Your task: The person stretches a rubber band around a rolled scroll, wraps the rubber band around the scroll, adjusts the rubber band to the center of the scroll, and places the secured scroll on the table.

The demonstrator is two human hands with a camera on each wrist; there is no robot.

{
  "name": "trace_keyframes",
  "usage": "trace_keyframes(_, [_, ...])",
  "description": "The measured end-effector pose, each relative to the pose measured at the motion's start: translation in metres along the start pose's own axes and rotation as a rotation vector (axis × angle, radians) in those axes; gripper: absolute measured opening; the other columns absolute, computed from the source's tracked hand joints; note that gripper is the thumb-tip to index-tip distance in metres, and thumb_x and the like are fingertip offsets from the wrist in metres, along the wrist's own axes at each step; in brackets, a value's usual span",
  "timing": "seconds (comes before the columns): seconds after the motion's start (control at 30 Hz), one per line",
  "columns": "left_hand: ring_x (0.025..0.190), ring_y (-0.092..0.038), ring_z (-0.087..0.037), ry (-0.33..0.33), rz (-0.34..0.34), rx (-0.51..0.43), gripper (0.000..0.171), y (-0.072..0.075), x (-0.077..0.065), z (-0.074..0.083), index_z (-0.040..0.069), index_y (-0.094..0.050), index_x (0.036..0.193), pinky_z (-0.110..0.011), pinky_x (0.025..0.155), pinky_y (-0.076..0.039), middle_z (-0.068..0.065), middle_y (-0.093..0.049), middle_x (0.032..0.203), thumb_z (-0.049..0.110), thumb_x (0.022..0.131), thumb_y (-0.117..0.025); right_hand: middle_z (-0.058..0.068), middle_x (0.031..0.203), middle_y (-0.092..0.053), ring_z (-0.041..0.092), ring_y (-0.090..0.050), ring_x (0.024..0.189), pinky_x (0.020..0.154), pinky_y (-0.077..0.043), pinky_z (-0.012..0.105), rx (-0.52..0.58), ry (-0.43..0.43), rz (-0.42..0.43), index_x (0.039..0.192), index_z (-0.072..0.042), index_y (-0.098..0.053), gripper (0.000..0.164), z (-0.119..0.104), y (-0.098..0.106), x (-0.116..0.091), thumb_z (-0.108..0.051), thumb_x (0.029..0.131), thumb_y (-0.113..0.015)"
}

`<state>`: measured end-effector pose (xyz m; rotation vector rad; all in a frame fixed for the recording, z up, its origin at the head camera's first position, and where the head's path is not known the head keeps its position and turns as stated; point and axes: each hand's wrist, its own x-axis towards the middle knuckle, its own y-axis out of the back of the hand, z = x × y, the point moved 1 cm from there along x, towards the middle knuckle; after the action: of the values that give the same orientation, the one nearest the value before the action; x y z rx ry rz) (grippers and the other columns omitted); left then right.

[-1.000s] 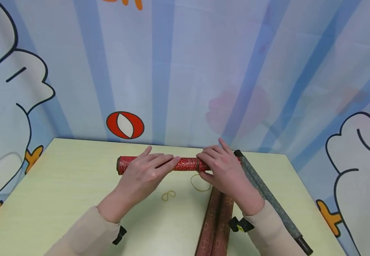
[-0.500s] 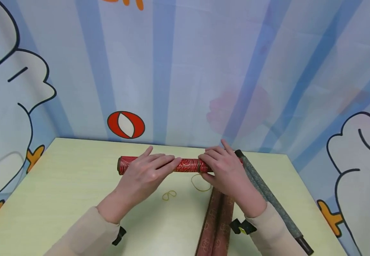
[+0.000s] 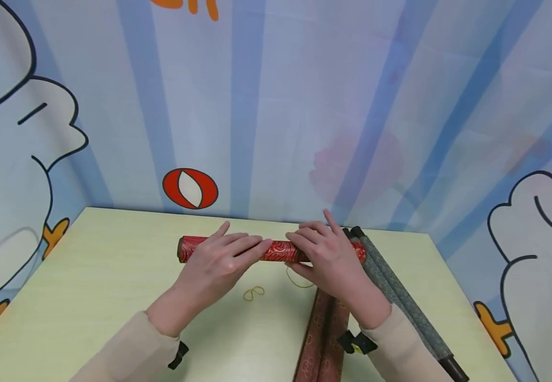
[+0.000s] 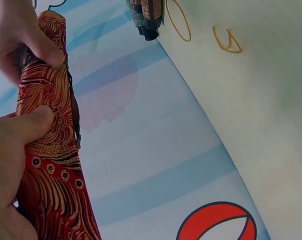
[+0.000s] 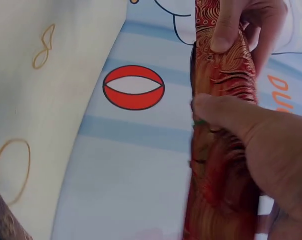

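Note:
A red roll (image 3: 278, 251) with gold swirl patterning is held level above the far part of the table, its two ends showing beyond the hands. My left hand (image 3: 220, 260) grips its left half, fingers over the far side and thumb (image 4: 38, 120) pressed on the near face. On the right half, my right hand (image 3: 330, 260) holds it the same way, little finger raised. A bit of green (image 5: 198, 121) shows on the roll by the right thumb, and a thin dark cord (image 4: 75, 115) runs along its side. The right fingers' undersides are hidden.
Below the roll, a twisted yellow rubber band (image 3: 253, 293) and a larger yellow loop (image 3: 299, 287) lie on the pale table (image 3: 89, 297). A brown flower-patterned double roll (image 3: 321, 339) and a grey scroll (image 3: 409, 297) with dark end knobs lie at right. A printed cloth backdrop (image 3: 276, 132) stands behind.
My right hand has slid slightly left along the red roll, and more of the roll's right end shows. The left hand keeps its hold. The head view has shifted a little.

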<state>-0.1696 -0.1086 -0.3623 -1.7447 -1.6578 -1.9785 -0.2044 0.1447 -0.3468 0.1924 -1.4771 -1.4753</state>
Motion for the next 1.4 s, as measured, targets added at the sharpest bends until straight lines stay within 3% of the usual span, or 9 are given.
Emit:
trace_keyframes(0.17, [0.102,-0.078,-0.025,0.002,0.006,-0.001,0.047,0.000,0.000,-0.001,0.013,-0.079,0.129,-0.059,0.100,-0.058,-0.005,-0.080,0.116,0.005,0.084,-0.091,0.006,0.110,-0.078,0.030,-0.069,0.115,0.119,-0.039,0.067,-0.060,-0.040,-0.007,0.114,-0.010,-0.079,0.054,0.005,0.004,-0.004,-0.034,0.071,-0.102])
trace_keyframes(0.37, [0.101,-0.077,-0.024,-0.004,0.010,0.012,0.047,-0.001,0.000,0.000,0.012,-0.079,0.128,-0.059,0.100,-0.059,-0.004,-0.080,0.115,0.003,0.083,-0.091,0.005,0.104,-0.078,0.029,-0.068,0.110,0.120,-0.039,0.066,-0.020,0.000,-0.006,0.108,-0.011,-0.079,0.042,0.005,0.000,0.000,-0.026,0.075,-0.099])
trace_keyframes(0.7, [0.102,-0.077,-0.023,-0.010,0.000,0.021,0.048,-0.005,0.002,0.004,0.013,-0.079,0.127,-0.057,0.102,-0.058,-0.003,-0.080,0.116,0.006,0.082,-0.093,0.004,0.109,-0.079,0.027,-0.068,0.114,0.122,-0.037,0.063,0.020,0.033,0.002,0.117,-0.010,-0.080,0.049,-0.006,-0.004,0.007,-0.032,0.077,-0.099])
trace_keyframes(0.87, [0.101,-0.078,-0.024,-0.004,0.015,0.010,0.048,-0.005,0.002,0.001,0.013,-0.079,0.127,-0.057,0.101,-0.059,-0.004,-0.080,0.115,0.006,0.082,-0.093,0.006,0.116,-0.079,0.030,-0.068,0.119,0.121,-0.038,0.065,0.003,-0.033,0.025,0.127,-0.010,-0.077,0.064,-0.002,0.001,-0.002,-0.037,0.074,-0.100])
trace_keyframes(1.17, [0.100,-0.077,-0.023,-0.013,0.030,0.011,0.047,-0.006,0.004,0.003,0.012,-0.080,0.126,-0.056,0.099,-0.060,-0.004,-0.080,0.115,0.005,0.082,-0.093,0.006,0.108,-0.079,0.028,-0.068,0.112,0.123,-0.037,0.063,0.004,0.006,0.030,0.115,-0.008,-0.080,0.051,-0.002,-0.001,0.002,-0.028,0.073,-0.102])
trace_keyframes(1.4, [0.101,-0.078,-0.023,-0.011,0.025,0.004,0.048,-0.005,0.005,0.004,0.013,-0.080,0.126,-0.057,0.101,-0.059,-0.004,-0.080,0.114,0.006,0.081,-0.094,0.005,0.110,-0.080,0.027,-0.069,0.113,0.122,-0.039,0.062,-0.006,0.034,0.049,0.123,-0.009,-0.079,0.058,-0.006,0.000,0.006,-0.034,0.075,-0.100])
